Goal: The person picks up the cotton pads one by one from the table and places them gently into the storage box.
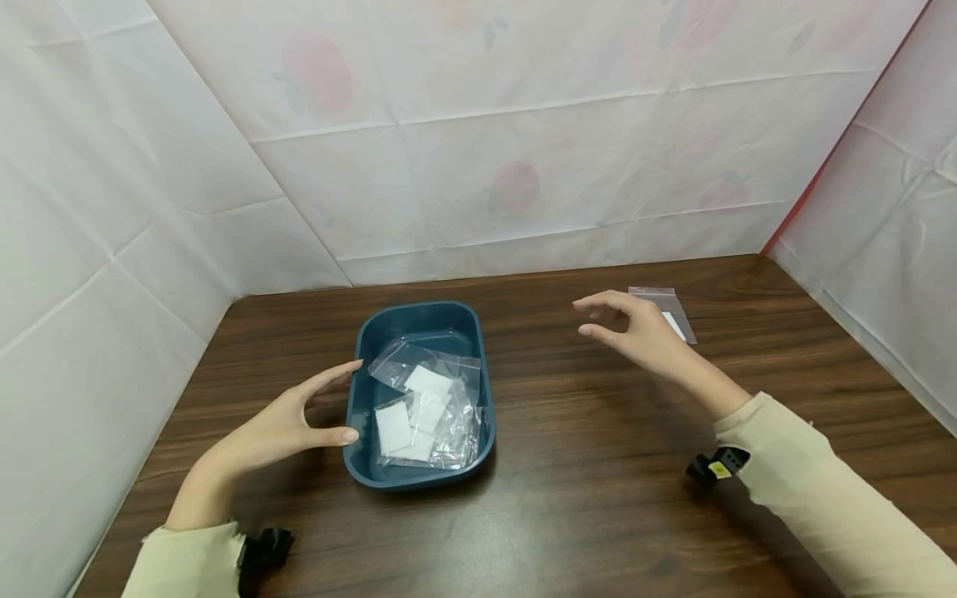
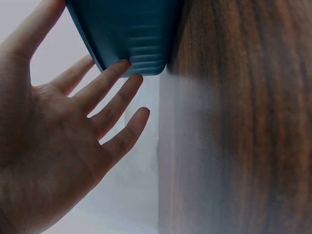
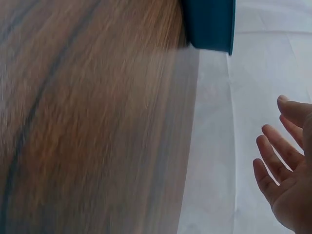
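Observation:
A dark blue bin (image 1: pixel 415 314) stands on the wooden table, with several clear zip bags (image 1: pixel 467 378) and white packets (image 1: pixel 394 428) lying inside it. My left hand (image 1: pixel 280 428) is at the bin's left side, its thumb and fingertips right at the rim. In the left wrist view the fingers (image 2: pixel 109 80) are spread beside the bin's wall. Over the table to the right, my right hand (image 1: pixel 631 330) is raised with relaxed fingers and holds nothing. Just behind it lies a clear zip bag (image 1: pixel 680 320) with a white piece in it, partly hidden by the hand.
The brown wooden table (image 1: pixel 583 498) runs up to a pale printed cloth (image 1: pixel 516 166) at the back. Similar white cloth (image 1: pixel 97 232) hangs at the left, and more at the right. Dark wrist devices (image 1: pixel 718 467) sit at both sleeves.

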Motion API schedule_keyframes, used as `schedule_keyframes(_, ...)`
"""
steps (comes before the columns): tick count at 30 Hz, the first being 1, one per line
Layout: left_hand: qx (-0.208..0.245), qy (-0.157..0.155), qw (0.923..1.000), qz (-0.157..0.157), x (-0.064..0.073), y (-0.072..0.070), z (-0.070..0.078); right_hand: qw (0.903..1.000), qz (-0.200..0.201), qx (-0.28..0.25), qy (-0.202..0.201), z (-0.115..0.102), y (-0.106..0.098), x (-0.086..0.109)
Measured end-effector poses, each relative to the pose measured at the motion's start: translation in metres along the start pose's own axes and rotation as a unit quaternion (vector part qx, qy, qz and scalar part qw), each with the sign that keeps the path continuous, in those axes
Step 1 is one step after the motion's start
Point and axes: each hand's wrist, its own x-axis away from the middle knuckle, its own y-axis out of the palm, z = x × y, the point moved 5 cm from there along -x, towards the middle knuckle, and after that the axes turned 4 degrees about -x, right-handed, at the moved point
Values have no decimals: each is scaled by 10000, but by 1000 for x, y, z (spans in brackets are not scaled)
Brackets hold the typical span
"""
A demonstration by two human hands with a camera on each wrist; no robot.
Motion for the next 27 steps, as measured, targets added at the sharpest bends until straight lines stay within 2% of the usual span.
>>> schedule_keyframes(10,-34,-59,10000,-2,0,0,0,9997,93,-39,230,23,-15,-4)
schedule_keyframes(17,-47,-57,10000,8,-1,0,0,9979,76,-86,640,40,-25,-9)
schedule_keyframes(23,-42,-71,10000,5,-1,0,1,9970,137,-10,758,54,-32,-15)
schedule_keyframes(27,-16,-76,10000,-3,-1,1,1,9944,201,-38,1033,63,-37,-18)
